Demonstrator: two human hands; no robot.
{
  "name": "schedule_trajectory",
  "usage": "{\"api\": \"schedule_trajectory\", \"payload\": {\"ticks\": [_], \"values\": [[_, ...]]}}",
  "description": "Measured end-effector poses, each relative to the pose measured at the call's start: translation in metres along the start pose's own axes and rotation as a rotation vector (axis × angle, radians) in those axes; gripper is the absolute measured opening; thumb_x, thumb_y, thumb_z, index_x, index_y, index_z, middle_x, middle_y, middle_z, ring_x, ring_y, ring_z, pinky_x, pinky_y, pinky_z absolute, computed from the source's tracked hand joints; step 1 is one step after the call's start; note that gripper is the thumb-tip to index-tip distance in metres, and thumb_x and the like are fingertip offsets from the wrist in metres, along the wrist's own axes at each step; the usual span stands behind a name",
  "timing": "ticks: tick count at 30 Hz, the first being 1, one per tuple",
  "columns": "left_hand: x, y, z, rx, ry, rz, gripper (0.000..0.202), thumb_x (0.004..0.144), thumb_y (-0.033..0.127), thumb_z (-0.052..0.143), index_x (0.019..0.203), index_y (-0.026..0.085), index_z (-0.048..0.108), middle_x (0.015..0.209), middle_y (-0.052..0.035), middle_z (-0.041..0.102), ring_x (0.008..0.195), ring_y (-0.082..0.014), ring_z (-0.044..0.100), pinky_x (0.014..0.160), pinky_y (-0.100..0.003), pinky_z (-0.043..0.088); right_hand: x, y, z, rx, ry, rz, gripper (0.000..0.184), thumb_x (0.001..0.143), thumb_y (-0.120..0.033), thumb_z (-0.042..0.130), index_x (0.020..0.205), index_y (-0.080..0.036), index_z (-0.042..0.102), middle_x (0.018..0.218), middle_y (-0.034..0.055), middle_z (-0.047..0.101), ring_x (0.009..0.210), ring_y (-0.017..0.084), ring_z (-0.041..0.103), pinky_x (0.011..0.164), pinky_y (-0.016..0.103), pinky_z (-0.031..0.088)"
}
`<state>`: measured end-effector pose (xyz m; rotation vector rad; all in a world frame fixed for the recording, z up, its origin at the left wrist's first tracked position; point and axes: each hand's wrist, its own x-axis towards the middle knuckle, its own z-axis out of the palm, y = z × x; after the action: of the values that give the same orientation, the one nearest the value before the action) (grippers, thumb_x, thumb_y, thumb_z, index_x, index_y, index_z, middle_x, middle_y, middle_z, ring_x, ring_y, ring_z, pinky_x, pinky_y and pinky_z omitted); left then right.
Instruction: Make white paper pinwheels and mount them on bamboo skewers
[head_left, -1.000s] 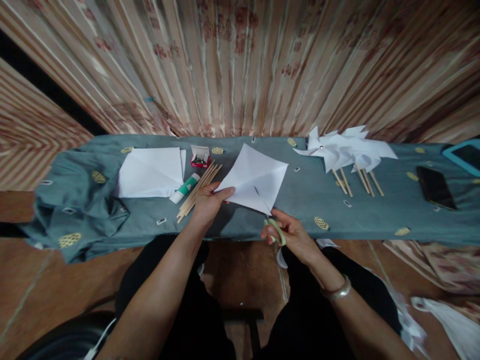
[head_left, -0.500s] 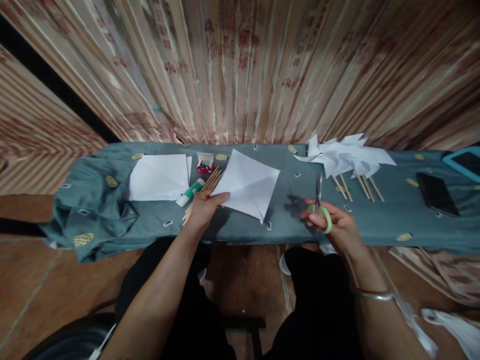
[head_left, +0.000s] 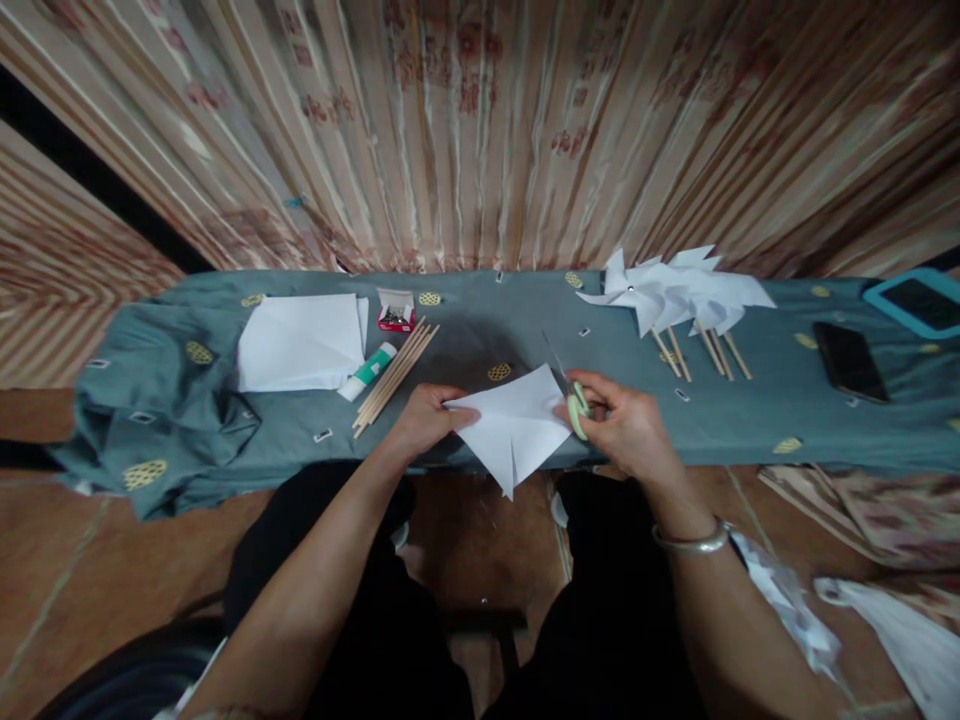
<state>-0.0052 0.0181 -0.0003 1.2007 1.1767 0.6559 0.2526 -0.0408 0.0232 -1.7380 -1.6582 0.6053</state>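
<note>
A white square of paper [head_left: 506,415] hangs over the near edge of the cloth-covered surface, one corner toward me and a slit cut up from that corner. My left hand [head_left: 429,418] pinches its left corner between thumb and fingers. At the opposite corner, my right hand [head_left: 626,420] has its fingers through the light green handles of a pair of scissors [head_left: 577,412]. Its thumb also meets the paper's right edge. The thin blades point up and away, behind the paper's right side.
Left on the cloth [head_left: 300,425] lie stacked paper [head_left: 300,342], a glue stick [head_left: 367,372], wooden sticks [head_left: 397,380] and a red box of pins [head_left: 395,312]. Several paper pinwheels [head_left: 682,290], a black phone [head_left: 851,362] and a blue-framed device [head_left: 926,303] lie right.
The paper has come down toward me and turned, bringing the slit corner to the front. My right hand with the scissors has moved left to the paper. My left hand has left the wooden sticks.
</note>
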Motion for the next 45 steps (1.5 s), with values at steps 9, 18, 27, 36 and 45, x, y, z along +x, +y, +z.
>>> {"api": "schedule_trajectory", "payload": {"ticks": [9, 18, 27, 36, 45], "values": [[0.003, 0.013, 0.003, -0.675, 0.179, 0.13, 0.061, 0.064, 0.067, 0.066, 0.098, 0.016, 0.07, 0.102, -0.0111, 0.072, 0.091, -0.0208, 0.066, 0.073, -0.028, 0.05, 0.021, -0.008, 0.017, 0.609, 0.279, 0.217, 0.051, 0.05, -0.041, 0.082, 0.092, -0.017, 0.067, 0.059, -0.0048, 0.063, 0.056, 0.011, 0.054, 0.062, 0.027, 0.045], [-0.002, 0.0, 0.041, -0.289, 0.173, 0.298, 0.065, 0.05, 0.035, 0.087, 0.109, 0.019, 0.065, 0.114, -0.0101, 0.069, 0.11, -0.0279, 0.061, 0.094, -0.039, 0.047, 0.042, -0.033, 0.049, 0.883, 0.322, 0.263, 0.046, 0.047, -0.036, 0.086, 0.085, -0.018, 0.067, 0.054, -0.009, 0.057, 0.049, 0.008, 0.046, 0.051, 0.022, 0.039], [0.008, 0.003, 0.036, -0.314, 0.442, 0.304, 0.037, 0.056, 0.031, 0.078, 0.087, 0.013, 0.069, 0.094, -0.0105, 0.075, 0.087, -0.0254, 0.069, 0.086, -0.04, 0.053, 0.043, -0.044, 0.07, 0.902, 0.146, 0.23, 0.048, 0.052, -0.039, 0.084, 0.092, -0.019, 0.069, 0.07, -0.0009, 0.07, 0.06, 0.013, 0.06, 0.055, 0.024, 0.048], [0.022, 0.046, 0.018, -0.27, 0.541, 0.447, 0.037, 0.058, 0.024, 0.076, 0.093, 0.015, 0.069, 0.099, -0.0099, 0.074, 0.092, -0.0256, 0.069, 0.09, -0.039, 0.053, 0.019, -0.039, 0.054, 0.745, -0.07, 0.136, 0.053, 0.066, -0.053, 0.075, 0.103, -0.015, 0.068, 0.077, 0.0055, 0.071, 0.068, 0.018, 0.063, 0.059, 0.027, 0.049], [0.035, 0.04, 0.005, -0.338, 0.556, 0.41, 0.043, 0.058, 0.028, 0.081, 0.098, 0.017, 0.069, 0.095, -0.0086, 0.074, 0.094, -0.0264, 0.068, 0.091, -0.042, 0.053, -0.007, -0.041, 0.053, 0.676, -0.473, 0.151, 0.049, 0.071, -0.046, 0.076, 0.108, -0.016, 0.066, 0.078, 0.0007, 0.068, 0.07, 0.014, 0.061, 0.066, 0.026, 0.047]]}}
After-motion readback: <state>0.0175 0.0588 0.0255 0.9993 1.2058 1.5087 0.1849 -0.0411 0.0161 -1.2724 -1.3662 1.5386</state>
